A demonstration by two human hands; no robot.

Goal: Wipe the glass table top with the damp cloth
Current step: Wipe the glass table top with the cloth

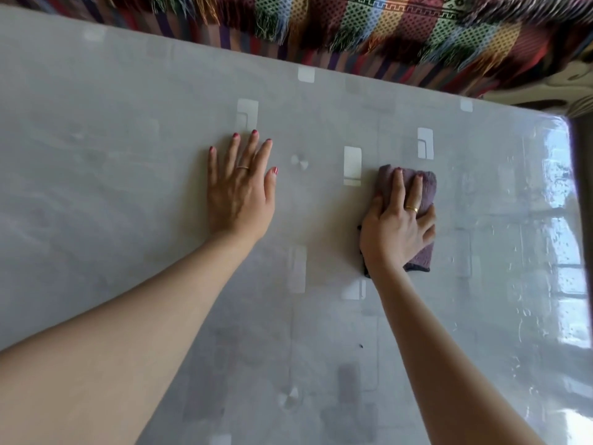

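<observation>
Head view. The glass table top, pale grey with white rectangular marks showing in it, fills most of the frame; its right portion carries bright window reflections. The damp cloth, a folded mauve pad with a dark edge at its near end, lies flat on the glass right of centre. The right hand presses down on the cloth: two fingers lie straight along its top and stop just short of its far edge, the little finger bends over its right side, and the thumb lies at its left edge. The cloth shows beyond the fingertips, to the right of the hand, and below the heel of the palm. A gold ring sits on one finger. The left hand rests palm-down on bare glass, well apart from the cloth, fingers straight and spread, holding nothing. A striped, fringed blanket hangs beyond the far edge of the table.
</observation>
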